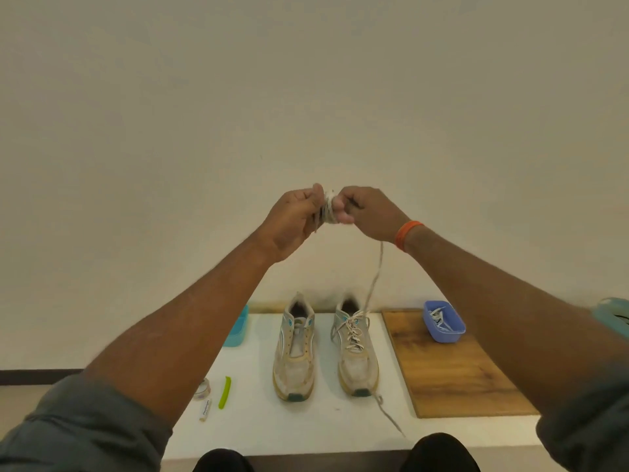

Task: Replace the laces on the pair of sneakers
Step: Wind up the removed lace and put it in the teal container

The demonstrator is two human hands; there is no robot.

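Two worn white sneakers stand side by side on the white table [306, 427], toes toward me. The left sneaker [295, 349] has no lace. The right sneaker [355, 349] is laced, and one lace end trails off its toe across the table. High above them my left hand [292, 218] and my right hand [366, 212] are raised close together, both gripping a small wound bundle of old lace [329, 211]. A strand of this lace [374, 281] hangs from my right hand down to the right sneaker's top eyelets.
A blue tray [444, 323] holding white laces sits on a wooden board [456, 369] at the right. A teal box [238, 330] stands at the left. A tape roll [202, 390], a green stick [224, 391] and a small tube [205, 410] lie front left. My knees [439, 454] are below the table's edge.
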